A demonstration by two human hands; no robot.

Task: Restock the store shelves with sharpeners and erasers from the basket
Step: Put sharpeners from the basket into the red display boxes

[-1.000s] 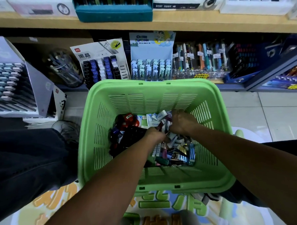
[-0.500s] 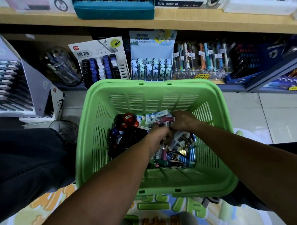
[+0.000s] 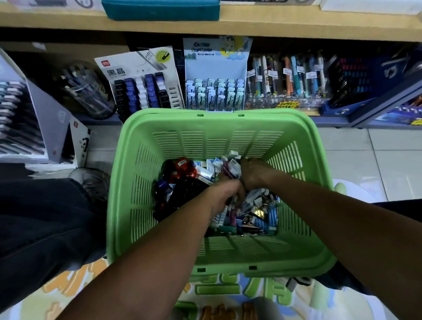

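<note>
A green slatted basket (image 3: 213,116) stands on the floor in front of me. Its bottom holds a pile of small erasers (image 3: 253,211) in white, blue and pink wrappers. Red and black sharpeners (image 3: 181,172) lie at the pile's left side. Both of my hands are down in the basket and touch each other. My right hand (image 3: 253,175) is closed around a few erasers whose ends stick out past its fingers. My left hand (image 3: 227,191) is curled knuckles-up over the pile, and its fingers and whatever they hold are hidden.
A low shelf behind the basket carries a lead-refill display card (image 3: 141,88), a light-blue display box (image 3: 216,92), pens (image 3: 288,76) and a clear jar (image 3: 86,92). A grey display box (image 3: 12,115) stands at the left. Pale floor tiles (image 3: 386,166) lie right of the basket, and a colourful mat (image 3: 223,304) under it.
My left hand has slid right across the pile until it meets my right hand. The right hand has drawn in slightly, with erasers gathered between the two.
</note>
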